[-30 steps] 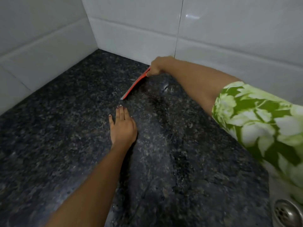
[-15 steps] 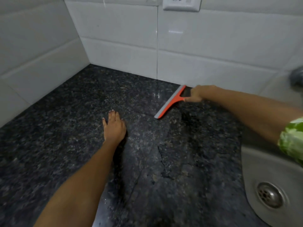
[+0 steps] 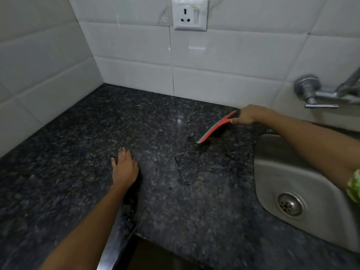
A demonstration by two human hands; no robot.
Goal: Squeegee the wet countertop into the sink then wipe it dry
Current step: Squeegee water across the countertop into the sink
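Observation:
My right hand (image 3: pixel 248 114) grips the handle of an orange squeegee (image 3: pixel 214 128) whose blade lies on the dark speckled granite countertop (image 3: pixel 78 152), close to the back wall and just left of the steel sink (image 3: pixel 296 172). A sheet of water with a ragged edge (image 3: pixel 187 172) spreads on the stone in front of the blade, reaching toward the sink. My left hand (image 3: pixel 124 166) rests flat on the countertop, fingers straight, left of the water.
White tiled walls meet in a corner at the back left. A wall socket (image 3: pixel 190 16) sits above the counter. A metal tap (image 3: pixel 319 94) sticks out over the sink, whose drain (image 3: pixel 289 204) shows. The counter's front edge (image 3: pixel 116 248) runs at the bottom.
My right hand has drawn the squeegee rightward across the counter toward the sink, pushing water ahead. My view has swung right, bringing the sink and tap in. The left hand stays flat.

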